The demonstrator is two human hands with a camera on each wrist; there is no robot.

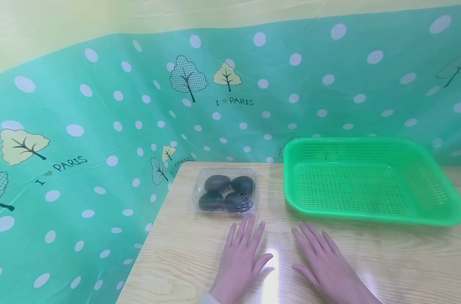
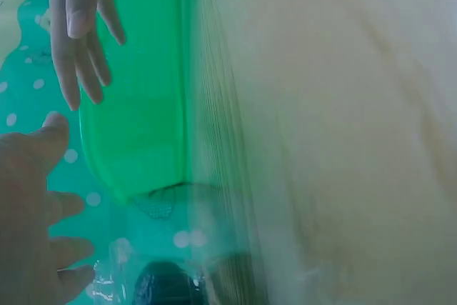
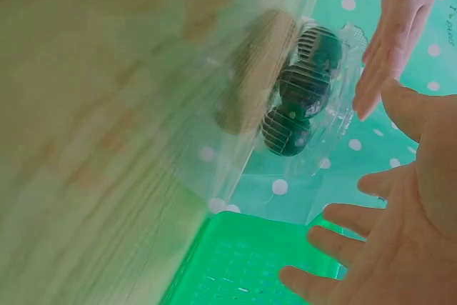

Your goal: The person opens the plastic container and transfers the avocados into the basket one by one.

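Both hands are spread palm down over the wooden table, with nothing in them. My left hand (image 1: 241, 257) lies just in front of a clear plastic clamshell box (image 1: 197, 185), its fingertips close to the box's near edge. Inside the box are several dark, egg-shaped fruits that look like avocados (image 1: 217, 183). To the right, my right hand (image 1: 325, 259) has straight fingers pointing toward the near left corner of a green plastic basket (image 1: 344, 217). In the right wrist view the dark fruits (image 3: 303, 87) show through the ribbed clear wall of the box.
A pale wood-grain table (image 1: 169, 261) carries the box and the basket, which stand side by side at the back. Behind and left of it hangs a green dotted cloth (image 1: 112, 93) printed with trees. The basket has perforated sides and floor.
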